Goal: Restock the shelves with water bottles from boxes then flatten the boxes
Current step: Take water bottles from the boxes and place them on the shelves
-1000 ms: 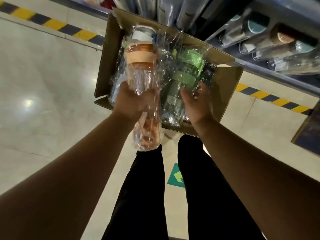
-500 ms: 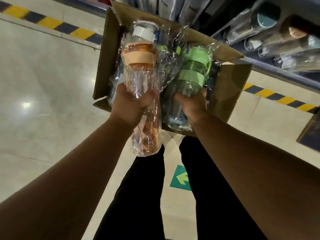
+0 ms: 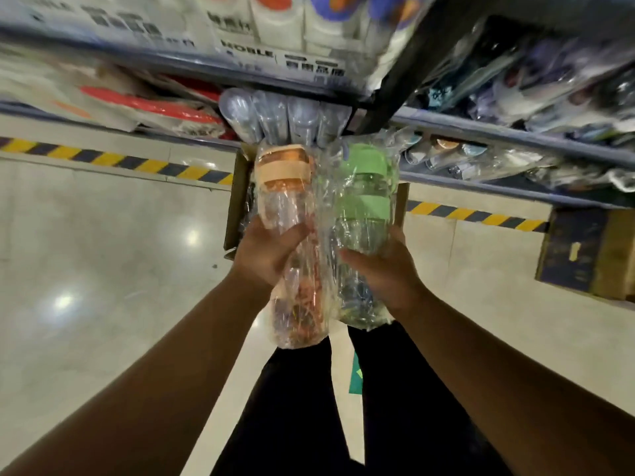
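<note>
where the glossy, pale tiled floor (image 3: 86, 252) met a yellow-and-black striped line (image 3: 120, 160), grey metal shelves (image 3: 498, 132) stood packed with crinkled plastic-wrapped goods. below them showed an open brown cardboard box (image 3: 237, 197), flat-sided and matte, mostly hidden behind two tall cylindrical bottles held up side by side, touching, before the shelves. both were clear plastic in wrinkled film: the orange-capped bottle (image 3: 281, 173) gripped round its middle by the left hand (image 3: 266, 257), the green-capped bottle (image 3: 366, 187) by the right hand (image 3: 388, 273), fingers curled round each. loose wrap bunched beneath their bases.
</note>
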